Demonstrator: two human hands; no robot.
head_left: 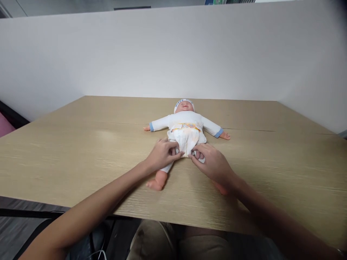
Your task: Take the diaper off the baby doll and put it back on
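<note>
A baby doll (185, 117) lies on its back with its head at the far side and its arms spread. It wears a white top with blue cuffs and a white cap with dark lettering. Around its hips is a white diaper (186, 139) with an orange patterned waistband. My left hand (164, 153) pinches the diaper's edge at the crotch, by the doll's leg on the left. On the other side, my right hand (210, 160) pinches the opposite edge and covers most of the leg there. Only part of that foot shows below my wrist.
The doll rests on a light wood table (81, 155). A white partition (173, 54) rises behind the table and along its right side. The near table edge runs just above my lap. Something pink (5, 126) stands beyond the left edge.
</note>
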